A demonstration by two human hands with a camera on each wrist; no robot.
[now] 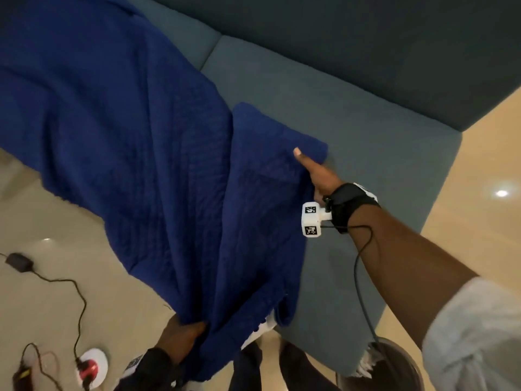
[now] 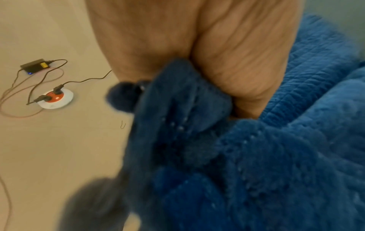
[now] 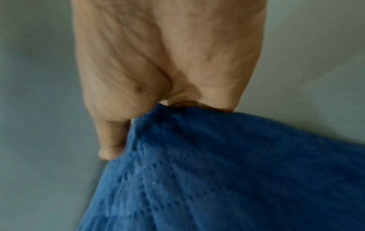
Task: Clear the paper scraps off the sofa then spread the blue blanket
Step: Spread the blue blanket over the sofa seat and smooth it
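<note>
- I see the blue blanket draped over the left part of the teal sofa. Its near edge hangs past the seat front toward the floor.
- The right hand holds a folded corner of it just above the seat cushion, with the fingers pinched tight on the fabric.
- The left hand grips a bunched lower edge, low by the sofa front, closed round the cloth.
- On the floor to the left I make out a round white socket hub with plugs in it and a black adapter on a cable.
</note>
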